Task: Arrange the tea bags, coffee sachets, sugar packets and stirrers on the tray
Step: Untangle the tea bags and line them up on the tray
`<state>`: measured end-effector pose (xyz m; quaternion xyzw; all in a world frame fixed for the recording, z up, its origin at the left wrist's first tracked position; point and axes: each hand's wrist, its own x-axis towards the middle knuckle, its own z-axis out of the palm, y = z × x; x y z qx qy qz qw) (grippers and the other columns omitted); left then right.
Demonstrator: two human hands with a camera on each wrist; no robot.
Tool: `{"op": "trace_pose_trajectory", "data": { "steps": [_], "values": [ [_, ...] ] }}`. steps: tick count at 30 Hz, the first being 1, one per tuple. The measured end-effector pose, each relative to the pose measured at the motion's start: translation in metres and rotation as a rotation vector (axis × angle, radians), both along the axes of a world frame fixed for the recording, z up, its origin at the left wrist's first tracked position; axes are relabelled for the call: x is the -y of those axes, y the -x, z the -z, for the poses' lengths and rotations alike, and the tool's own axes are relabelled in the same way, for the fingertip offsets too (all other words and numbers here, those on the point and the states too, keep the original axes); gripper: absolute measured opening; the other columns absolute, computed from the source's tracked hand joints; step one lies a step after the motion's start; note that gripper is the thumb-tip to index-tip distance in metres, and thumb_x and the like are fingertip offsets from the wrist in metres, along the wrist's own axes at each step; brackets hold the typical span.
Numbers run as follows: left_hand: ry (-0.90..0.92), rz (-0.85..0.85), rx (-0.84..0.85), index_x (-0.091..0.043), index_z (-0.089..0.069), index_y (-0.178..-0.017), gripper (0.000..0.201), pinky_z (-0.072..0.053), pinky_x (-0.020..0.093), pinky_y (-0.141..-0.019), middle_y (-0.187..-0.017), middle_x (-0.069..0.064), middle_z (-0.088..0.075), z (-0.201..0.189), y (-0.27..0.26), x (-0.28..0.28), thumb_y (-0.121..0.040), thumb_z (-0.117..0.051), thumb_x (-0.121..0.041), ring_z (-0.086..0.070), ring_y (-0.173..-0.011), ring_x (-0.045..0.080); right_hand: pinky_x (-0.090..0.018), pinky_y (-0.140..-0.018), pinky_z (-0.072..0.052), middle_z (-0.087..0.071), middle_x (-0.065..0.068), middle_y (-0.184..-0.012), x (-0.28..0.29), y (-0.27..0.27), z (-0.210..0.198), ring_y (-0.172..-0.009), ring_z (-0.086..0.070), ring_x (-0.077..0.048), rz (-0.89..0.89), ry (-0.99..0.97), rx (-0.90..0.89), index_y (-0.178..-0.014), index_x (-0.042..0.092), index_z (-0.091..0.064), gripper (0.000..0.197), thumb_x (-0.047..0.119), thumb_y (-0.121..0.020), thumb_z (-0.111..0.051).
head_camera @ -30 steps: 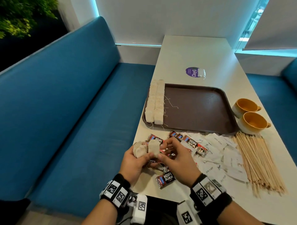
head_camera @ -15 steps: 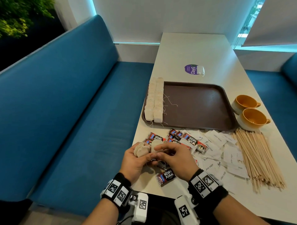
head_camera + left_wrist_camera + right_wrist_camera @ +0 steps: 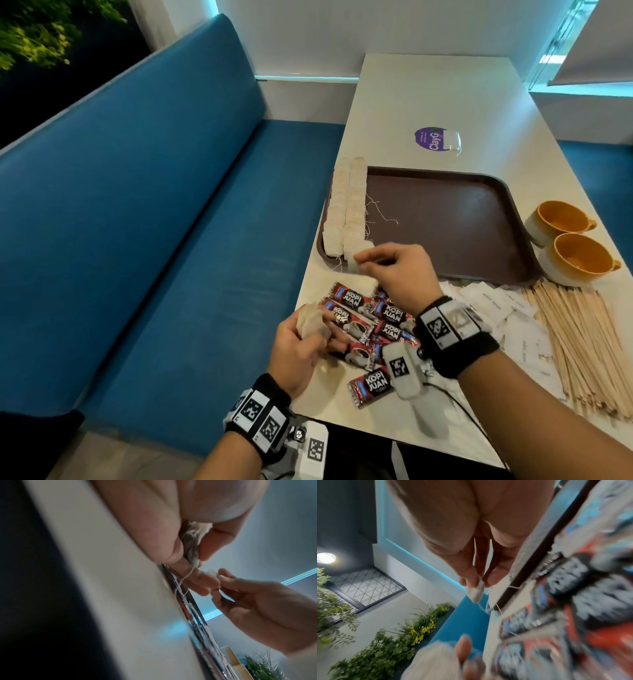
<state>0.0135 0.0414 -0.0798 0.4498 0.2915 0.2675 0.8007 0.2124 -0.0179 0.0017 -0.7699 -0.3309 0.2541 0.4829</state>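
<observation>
A brown tray [image 3: 445,222] lies on the white table, with two rows of white tea bags [image 3: 346,212] along its left edge. My right hand [image 3: 394,270] pinches one tea bag [image 3: 475,592] between thumb and fingers, just off the tray's near-left corner. My left hand [image 3: 301,346] grips a small bunch of tea bags [image 3: 311,323] at the table's near-left edge, their string [image 3: 185,576] dangling. Red coffee sachets [image 3: 373,325] lie scattered between my hands. White sugar packets [image 3: 507,308] and wooden stirrers [image 3: 582,342] lie to the right.
Two orange cups [image 3: 568,240] stand right of the tray. A purple sticker [image 3: 431,138] marks the table beyond it. A blue bench seat [image 3: 171,240] runs along the table's left side.
My right hand has taken one tea bag from the bunch and carried it forward to the tray's near-left corner. The left hand stays low with the remaining bags.
</observation>
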Motion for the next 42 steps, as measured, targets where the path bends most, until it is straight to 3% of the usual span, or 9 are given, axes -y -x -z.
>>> {"op": "trace_pose_trajectory", "data": {
  "steps": [5,8,12,17,23,26,31,36,42],
  "values": [
    [-0.009,0.016,0.039,0.005,-0.057,-0.107,0.035,-0.049,0.055,-0.077,-0.079,0.018,-0.066,0.002,-0.001,0.0,-0.074,-0.049,0.014,-0.065,-0.08,0.037,-0.024,-0.085,-0.058,-0.077,0.006,-0.085,-0.045,-0.023,0.001,-0.085,-0.072,-0.009,-0.071,0.065,0.018,-0.09,0.022,-0.082,0.012,0.012,-0.084,-0.081],
    [-0.002,0.008,0.072,0.006,-0.056,-0.115,0.035,-0.061,0.049,-0.078,-0.087,0.02,-0.068,0.002,0.0,0.001,-0.081,-0.054,0.016,-0.069,-0.091,0.046,-0.027,-0.089,-0.059,-0.078,-0.001,-0.091,-0.065,-0.026,0.013,-0.09,-0.074,-0.015,-0.157,0.14,0.036,-0.094,0.02,-0.082,0.014,0.009,-0.084,-0.082],
    [0.026,-0.035,0.045,-0.002,-0.056,-0.124,0.036,-0.062,0.042,-0.082,-0.098,0.027,-0.072,0.008,-0.001,0.0,-0.09,-0.06,0.009,-0.068,-0.101,0.053,-0.009,-0.069,-0.047,-0.075,0.005,-0.088,-0.082,-0.027,0.02,-0.083,-0.069,-0.008,-0.19,0.245,0.127,-0.095,0.019,-0.081,0.013,0.011,-0.085,-0.081],
    [0.08,-0.053,0.054,-0.004,-0.056,-0.127,0.038,-0.062,0.04,-0.082,-0.107,0.032,-0.068,0.011,-0.001,-0.001,-0.091,-0.062,0.009,-0.065,-0.105,0.057,-0.006,-0.058,-0.034,-0.058,0.013,-0.081,-0.093,-0.024,0.02,-0.071,-0.055,-0.001,-0.218,0.349,0.295,-0.098,0.017,-0.08,0.01,0.014,-0.088,-0.078],
    [0.109,-0.058,0.087,0.001,-0.054,-0.124,0.042,-0.061,0.04,-0.081,-0.102,0.031,-0.067,0.006,-0.002,0.0,-0.084,-0.066,0.006,-0.071,-0.097,0.048,-0.025,-0.074,-0.042,-0.052,0.011,-0.087,-0.099,-0.026,0.021,-0.082,-0.054,-0.008,-0.181,0.37,0.341,-0.09,0.023,-0.081,0.006,0.022,-0.084,-0.082],
    [0.104,-0.044,0.086,0.004,-0.05,-0.118,0.041,-0.061,0.044,-0.078,-0.088,0.021,-0.069,0.002,-0.001,0.0,-0.079,-0.063,0.007,-0.074,-0.082,0.039,-0.025,-0.073,-0.044,-0.057,0.014,-0.078,-0.1,-0.026,0.024,-0.086,-0.06,-0.011,-0.201,0.413,0.324,-0.084,0.025,-0.08,0.005,0.024,-0.083,-0.084],
    [0.098,-0.026,0.125,0.002,-0.046,-0.113,0.043,-0.061,0.041,-0.073,-0.08,0.019,-0.065,-0.004,0.0,0.001,-0.072,-0.054,0.014,-0.073,-0.074,0.035,-0.022,-0.072,-0.045,-0.056,0.008,-0.091,-0.09,-0.029,0.019,-0.081,-0.056,-0.008,-0.207,0.321,0.321,-0.097,0.026,-0.078,0.009,0.026,-0.089,-0.077],
    [-0.003,-0.042,0.054,0.008,-0.047,-0.122,0.044,-0.06,0.044,-0.08,-0.092,0.025,-0.072,0.001,-0.001,0.001,-0.08,-0.059,0.006,-0.074,-0.084,0.039,-0.023,-0.066,-0.052,-0.07,0.003,-0.089,-0.05,-0.025,0.0,-0.065,-0.061,0.0,-0.205,0.089,0.137,-0.097,0.033,-0.076,0.009,0.027,-0.091,-0.074],
    [0.022,-0.118,0.041,0.004,-0.052,-0.118,0.032,-0.061,0.035,-0.077,-0.107,0.036,-0.065,0.007,-0.003,0.0,-0.09,-0.064,0.016,-0.072,-0.093,0.044,-0.043,-0.078,-0.062,-0.071,-0.012,-0.107,0.009,-0.001,-0.005,-0.09,-0.071,-0.026,-0.237,-0.057,-0.212,-0.115,0.018,-0.063,0.03,0.022,-0.089,-0.077]
  ]
}}
